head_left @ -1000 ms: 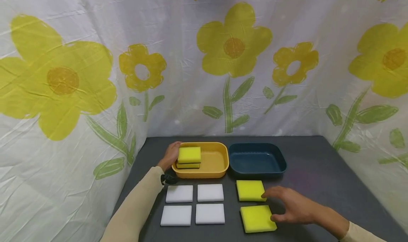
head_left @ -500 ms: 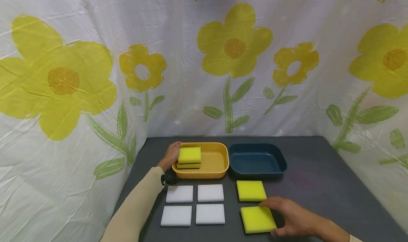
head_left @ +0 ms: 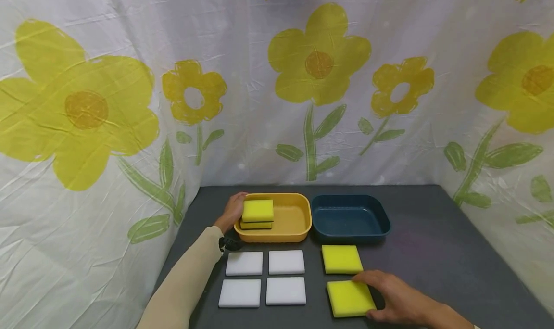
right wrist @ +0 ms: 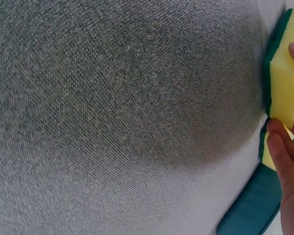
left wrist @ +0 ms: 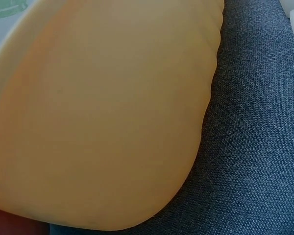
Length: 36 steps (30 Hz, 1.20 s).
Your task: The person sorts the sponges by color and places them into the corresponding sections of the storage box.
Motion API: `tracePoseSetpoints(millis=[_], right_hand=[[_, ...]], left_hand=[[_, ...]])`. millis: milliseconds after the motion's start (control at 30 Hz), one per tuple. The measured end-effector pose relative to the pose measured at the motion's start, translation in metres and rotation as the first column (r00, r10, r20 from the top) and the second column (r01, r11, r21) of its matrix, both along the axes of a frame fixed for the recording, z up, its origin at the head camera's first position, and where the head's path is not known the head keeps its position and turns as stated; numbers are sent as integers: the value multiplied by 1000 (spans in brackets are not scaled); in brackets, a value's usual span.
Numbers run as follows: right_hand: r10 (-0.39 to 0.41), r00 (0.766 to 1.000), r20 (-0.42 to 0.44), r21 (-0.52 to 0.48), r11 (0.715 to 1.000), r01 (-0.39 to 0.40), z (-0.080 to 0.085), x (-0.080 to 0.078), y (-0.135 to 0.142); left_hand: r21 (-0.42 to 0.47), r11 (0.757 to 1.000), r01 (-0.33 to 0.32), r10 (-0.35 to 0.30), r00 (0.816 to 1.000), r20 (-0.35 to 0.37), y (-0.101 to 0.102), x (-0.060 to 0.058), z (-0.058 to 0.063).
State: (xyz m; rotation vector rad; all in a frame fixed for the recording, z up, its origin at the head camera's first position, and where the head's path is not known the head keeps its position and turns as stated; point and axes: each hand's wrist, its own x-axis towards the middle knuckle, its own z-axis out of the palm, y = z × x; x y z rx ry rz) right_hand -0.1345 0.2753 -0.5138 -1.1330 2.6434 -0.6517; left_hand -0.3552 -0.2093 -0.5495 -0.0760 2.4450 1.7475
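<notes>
Your right hand (head_left: pixel 400 297) — thumb and fingers clamped on the near yellow sponge (head_left: pixel 349 297). Your left hand (head_left: pixel 232 211) touches the yellow tray (head_left: pixel 291 221) — finger state: cannot tell.

From the head view I record left grip (head_left: pixel 232 211) against yellow tray (head_left: pixel 292 218), right grip (head_left: pixel 397 297) holding nearer loose yellow sponge (head_left: pixel 349 296).

Dk gray tabletop (head_left: pixel 415 266): yel tray (head_left: pixel 290 218), navy tray (head_left: pixel 348 218) at back; 4 wht pads (head_left: pixel 285 290), 2 yel sponges (head_left: pixel 348 297) in front.
</notes>
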Motion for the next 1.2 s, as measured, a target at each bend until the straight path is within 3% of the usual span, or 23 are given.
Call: tracePoseSetpoints(millis=[333,600,933,1200], right_hand=[[71,991,-113,-14,997,-73,24,-4,1],[3,974,-226,-6,1000,-4,50,-17,-3],[-100,963,-249,13,994,106,74,-43,-5],[-131,963,-234,-1,991,135,82,-65,-11]], left_hand=[[-7,1000,-1,1,1000,-3,0,1,4],[-6,1000,-6,6,1000,-1,2,3,4],[-3,1000,10,-10,1000,3,2,3,3],[6,1000,22,-22,1000,7,-1,3,3]])
